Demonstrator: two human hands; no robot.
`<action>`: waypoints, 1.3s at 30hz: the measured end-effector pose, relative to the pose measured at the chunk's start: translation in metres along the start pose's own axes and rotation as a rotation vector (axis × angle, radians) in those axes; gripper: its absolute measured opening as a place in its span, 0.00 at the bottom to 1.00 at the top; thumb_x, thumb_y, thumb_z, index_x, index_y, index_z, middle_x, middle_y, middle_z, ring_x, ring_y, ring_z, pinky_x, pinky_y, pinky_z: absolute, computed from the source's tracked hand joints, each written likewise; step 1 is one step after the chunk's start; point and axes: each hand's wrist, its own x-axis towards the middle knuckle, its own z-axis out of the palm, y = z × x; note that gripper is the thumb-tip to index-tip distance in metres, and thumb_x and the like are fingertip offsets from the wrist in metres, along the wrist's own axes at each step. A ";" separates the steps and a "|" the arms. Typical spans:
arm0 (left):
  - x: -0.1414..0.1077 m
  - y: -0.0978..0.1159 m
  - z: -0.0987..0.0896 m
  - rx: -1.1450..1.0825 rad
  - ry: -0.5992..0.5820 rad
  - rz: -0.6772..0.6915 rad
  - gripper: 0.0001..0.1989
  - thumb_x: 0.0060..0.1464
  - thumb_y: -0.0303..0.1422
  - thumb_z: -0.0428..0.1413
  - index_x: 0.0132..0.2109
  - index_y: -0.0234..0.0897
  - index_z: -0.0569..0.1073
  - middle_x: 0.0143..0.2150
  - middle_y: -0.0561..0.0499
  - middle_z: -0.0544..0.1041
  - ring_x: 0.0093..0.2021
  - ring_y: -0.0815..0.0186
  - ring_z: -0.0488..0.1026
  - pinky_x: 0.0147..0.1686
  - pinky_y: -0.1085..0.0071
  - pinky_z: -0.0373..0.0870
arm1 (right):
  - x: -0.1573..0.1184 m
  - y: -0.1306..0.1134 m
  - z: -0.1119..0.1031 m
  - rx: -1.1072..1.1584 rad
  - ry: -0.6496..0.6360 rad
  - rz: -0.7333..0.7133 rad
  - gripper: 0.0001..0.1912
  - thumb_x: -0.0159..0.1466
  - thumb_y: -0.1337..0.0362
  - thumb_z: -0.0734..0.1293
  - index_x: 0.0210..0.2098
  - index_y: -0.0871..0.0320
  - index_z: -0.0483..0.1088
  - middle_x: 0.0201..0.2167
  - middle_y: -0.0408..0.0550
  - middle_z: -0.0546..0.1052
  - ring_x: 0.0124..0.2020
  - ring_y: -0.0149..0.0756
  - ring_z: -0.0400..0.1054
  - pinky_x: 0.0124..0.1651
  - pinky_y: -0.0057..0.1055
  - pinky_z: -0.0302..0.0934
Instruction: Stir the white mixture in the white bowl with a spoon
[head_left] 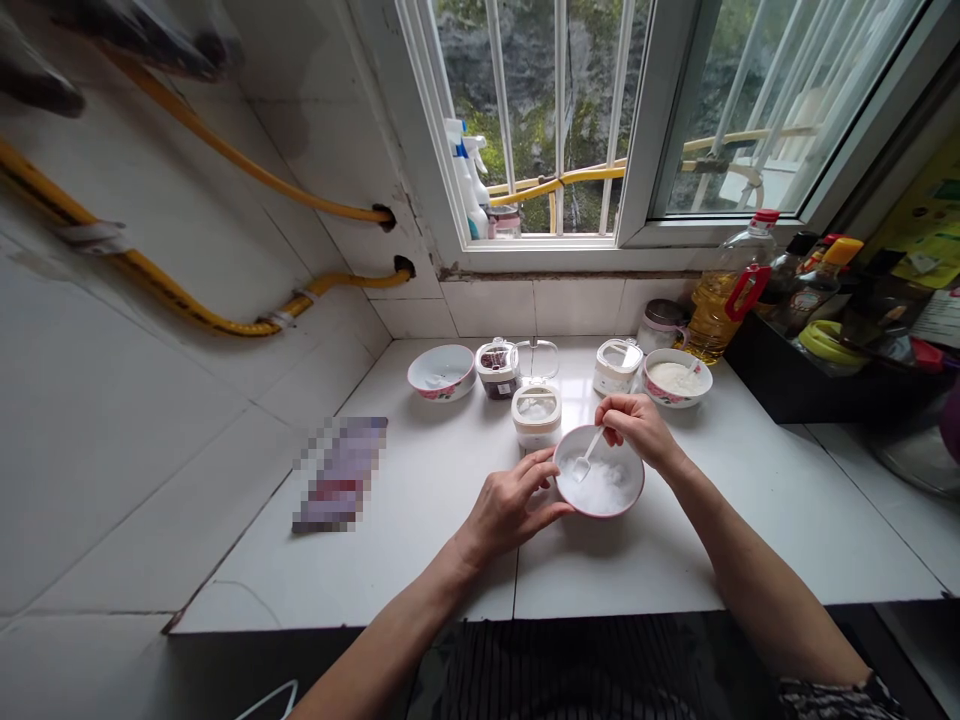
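Note:
A white bowl [631,458] with a pink rim, holding white granules like salt or sugar, is in front of me on the counter. My left hand [510,500] grips its left side, fingers at the rim and thumb low against the wall. Pinched in my right hand [634,428] is the handle of a small white spoon [592,450], its scoop down in the granules. Just behind the bowl stands a seasoning jar [537,430] with its clear lid raised and white contents inside. Beside that jar is another [499,375] with dark contents.
A flowered bowl [442,388] sits at the back left, and a third jar [616,375] and a bowl of pale grains [679,400] at the back right. An oil bottle [716,310] and a black box [787,375] of bottles are farther right. A blurred-out flat object [341,480] lies left.

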 end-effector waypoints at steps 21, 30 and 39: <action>-0.001 -0.001 0.000 0.012 0.000 -0.014 0.17 0.62 0.46 0.55 0.47 0.37 0.69 0.52 0.37 0.78 0.31 0.66 0.80 0.28 0.71 0.78 | -0.007 0.008 0.015 -0.591 0.145 -0.716 0.08 0.66 0.69 0.60 0.38 0.55 0.70 0.32 0.49 0.81 0.32 0.38 0.74 0.50 0.42 0.61; 0.001 0.002 -0.001 0.002 0.010 0.008 0.17 0.63 0.46 0.54 0.46 0.36 0.68 0.52 0.35 0.77 0.29 0.67 0.79 0.27 0.72 0.78 | -0.011 -0.005 0.001 -0.199 0.172 -0.349 0.05 0.59 0.66 0.62 0.31 0.57 0.69 0.22 0.44 0.75 0.24 0.35 0.70 0.31 0.31 0.63; -0.001 0.000 0.000 0.011 0.001 0.000 0.17 0.62 0.46 0.55 0.47 0.36 0.68 0.52 0.36 0.77 0.35 0.63 0.81 0.29 0.70 0.79 | -0.010 -0.002 0.009 -0.498 -0.014 -0.391 0.08 0.52 0.72 0.60 0.22 0.57 0.68 0.19 0.42 0.72 0.23 0.30 0.61 0.32 0.29 0.56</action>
